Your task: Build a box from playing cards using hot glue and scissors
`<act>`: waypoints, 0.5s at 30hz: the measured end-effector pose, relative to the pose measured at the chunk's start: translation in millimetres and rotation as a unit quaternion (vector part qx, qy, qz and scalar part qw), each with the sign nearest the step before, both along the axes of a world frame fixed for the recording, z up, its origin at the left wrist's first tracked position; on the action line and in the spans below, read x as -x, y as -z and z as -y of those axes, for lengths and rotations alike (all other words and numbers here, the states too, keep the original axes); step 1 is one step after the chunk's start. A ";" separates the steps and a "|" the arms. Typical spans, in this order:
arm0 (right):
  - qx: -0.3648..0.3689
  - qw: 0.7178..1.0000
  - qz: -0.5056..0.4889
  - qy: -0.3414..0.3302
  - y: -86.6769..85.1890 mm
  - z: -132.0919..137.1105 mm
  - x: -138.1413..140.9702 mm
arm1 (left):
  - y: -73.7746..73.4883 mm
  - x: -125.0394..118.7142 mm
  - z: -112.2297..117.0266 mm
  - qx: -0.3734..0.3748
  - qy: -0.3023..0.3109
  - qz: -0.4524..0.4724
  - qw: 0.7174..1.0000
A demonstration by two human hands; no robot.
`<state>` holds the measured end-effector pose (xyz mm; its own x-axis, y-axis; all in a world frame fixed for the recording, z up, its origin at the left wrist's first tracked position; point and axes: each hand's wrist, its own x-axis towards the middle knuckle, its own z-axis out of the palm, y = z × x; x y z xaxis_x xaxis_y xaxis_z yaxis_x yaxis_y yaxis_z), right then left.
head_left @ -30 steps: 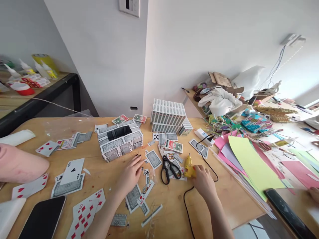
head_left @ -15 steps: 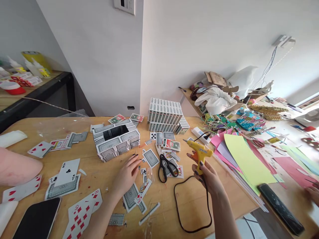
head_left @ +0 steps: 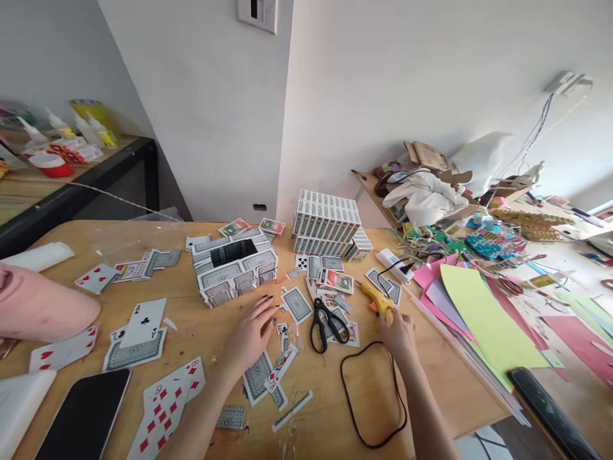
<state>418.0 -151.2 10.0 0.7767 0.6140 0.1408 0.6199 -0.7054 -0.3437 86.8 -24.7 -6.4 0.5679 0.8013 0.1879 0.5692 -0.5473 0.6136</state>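
My right hand (head_left: 398, 332) is closed round the handle of a yellow glue gun (head_left: 377, 298), held low over the wooden table (head_left: 201, 332) with its nozzle pointing up-left. The gun's black cord (head_left: 371, 390) loops on the table in front of me. My left hand (head_left: 251, 335) rests flat on the table with fingers spread, beside cut playing cards (head_left: 268, 377). Black scissors (head_left: 326, 321) lie between the two hands. A box built from card backs (head_left: 235, 268) stands just beyond my left hand.
Stacked card packs (head_left: 328, 222) stand against the wall. Loose cards (head_left: 143, 326) and a black phone (head_left: 86, 418) lie at the left, near a pink sleeve (head_left: 38, 306). Coloured paper sheets (head_left: 479, 313) and craft clutter (head_left: 450, 217) fill the right. A white power strip (head_left: 393, 264) lies nearby.
My right hand picked the glue gun up off the table, raised it, then lowered it and moved it back toward the cards. The cord formed a loop. My left hand stayed put.
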 end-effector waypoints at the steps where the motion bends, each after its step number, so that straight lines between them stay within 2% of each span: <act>1: 0.007 0.999 0.039 0.009 -3.7 -2.0 1.9 | -0.1 0.0 0.2 0.000 -0.001 0.001 1.000; 3: -0.024 0.999 0.010 -0.020 -12.5 -8.0 11.8 | -0.1 0.0 0.4 0.001 -0.003 0.005 1.000; 5: -0.072 0.989 -0.075 -0.108 -20.0 -16.8 31.4 | -0.3 0.0 0.2 0.003 -0.003 0.010 1.000; 8: -0.097 0.947 -0.170 -0.254 -25.4 -34.1 76.5 | -1.8 0.3 0.4 0.008 0.006 0.011 1.000; 10: -0.066 0.916 -0.194 -0.345 -25.4 -47.4 109.7 | -2.9 0.9 1.4 0.009 0.011 0.008 1.000; 12: -0.017 0.908 -0.186 -0.374 -23.6 -61.5 137.2 | -3.7 1.8 3.1 0.006 0.003 0.014 1.000; 15: 0.065 0.932 -0.133 -0.331 -20.3 -82.9 159.1 | -5.5 5.1 6.6 0.015 -0.010 0.025 1.000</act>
<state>258.9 -68.3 30.3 0.2179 0.9696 -0.1111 0.8391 -0.2442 -0.4860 81.7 -31.3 -0.8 0.5427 0.8179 0.1910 0.5483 -0.5172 0.6572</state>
